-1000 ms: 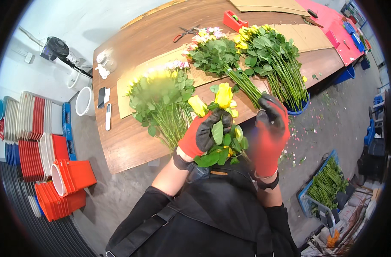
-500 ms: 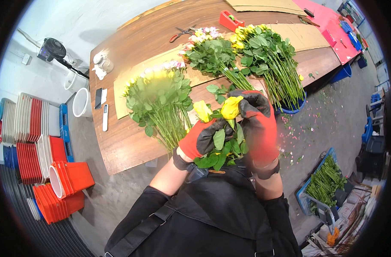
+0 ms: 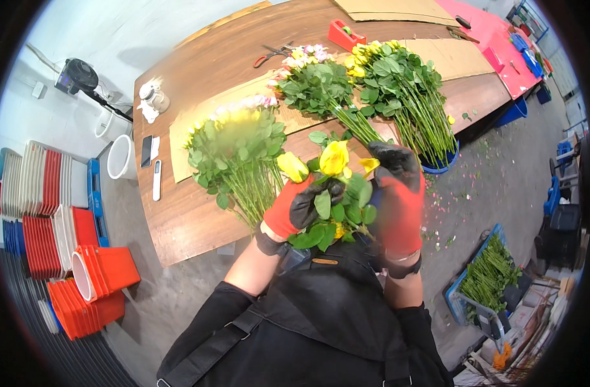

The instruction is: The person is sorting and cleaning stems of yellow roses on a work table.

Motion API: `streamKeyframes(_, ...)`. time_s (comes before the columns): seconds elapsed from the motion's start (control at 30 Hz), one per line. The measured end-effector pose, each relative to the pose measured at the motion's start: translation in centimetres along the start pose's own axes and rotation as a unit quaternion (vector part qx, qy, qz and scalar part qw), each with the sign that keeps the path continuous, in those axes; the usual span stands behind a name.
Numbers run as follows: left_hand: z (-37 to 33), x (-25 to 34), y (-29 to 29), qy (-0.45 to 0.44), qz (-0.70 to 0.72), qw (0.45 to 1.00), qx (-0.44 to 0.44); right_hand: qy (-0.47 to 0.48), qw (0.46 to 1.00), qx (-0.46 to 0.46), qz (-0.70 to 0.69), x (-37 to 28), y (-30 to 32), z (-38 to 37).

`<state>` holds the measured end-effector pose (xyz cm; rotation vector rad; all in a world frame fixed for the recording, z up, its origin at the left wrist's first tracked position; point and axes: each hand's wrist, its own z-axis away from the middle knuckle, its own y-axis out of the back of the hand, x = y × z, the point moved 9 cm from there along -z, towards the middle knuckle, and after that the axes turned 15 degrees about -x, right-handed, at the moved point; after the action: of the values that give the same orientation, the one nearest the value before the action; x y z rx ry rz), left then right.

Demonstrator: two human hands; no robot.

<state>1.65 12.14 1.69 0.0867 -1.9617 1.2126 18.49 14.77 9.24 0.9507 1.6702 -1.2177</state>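
Note:
My left hand point(image 3: 294, 208), in a red and black work glove, is closed around yellow roses with leafy green stems. One rose point(image 3: 334, 158) stands upright above the fist, and another rose point(image 3: 292, 167) leans out to its left. Beside the upright bloom, my right hand point(image 3: 399, 203), gloved alike, pinches a loose yellow petal point(image 3: 369, 166). Leaves point(image 3: 327, 226) hang below the left hand in front of my black apron. Part of the right glove is blurred.
On the wooden table point(image 3: 198, 222) lie a pale yellow bunch point(image 3: 237, 142), a pink bunch point(image 3: 314, 77) and a large yellow bunch point(image 3: 405, 84) over a blue tub point(image 3: 445, 165). Scissors point(image 3: 269, 55) and a red tape dispenser point(image 3: 344, 35) lie farther back. Orange buckets point(image 3: 108, 271) stand left.
My right hand has moved slightly right and down, away from the upright rose, and a yellow petal now shows at its fingertips. The roses in my left hand have shifted a little left.

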Motion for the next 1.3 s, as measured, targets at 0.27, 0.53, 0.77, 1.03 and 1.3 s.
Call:
streamKeyframes(0.27,0.8,0.7,1.3,-0.025,-0.078,0.987,0.138,0.15,0.885,-0.021,0.439,-6.7,-6.7,0.1)
streamKeyframes(0.53,1.2,-0.5,1.5,-0.035,-0.074,0.983,0.165,0.211,0.856,0.072,0.467,-5.8,-6.2,1.9)
streamKeyframes(0.77,0.6,-0.6,0.9,-0.05,0.044,0.985,0.16,0.177,0.953,0.08,0.231,-3.9,-4.7,1.2)
streamKeyframes(1.03,0.5,-1.6,1.0,-0.072,0.02,0.98,0.185,0.133,0.974,0.093,0.161,-1.7,-3.3,1.6)
streamKeyframes(1.3,-0.2,-0.7,-0.5,-0.082,-0.063,0.98,0.168,0.214,0.881,0.063,0.418,-2.7,-4.8,2.5)
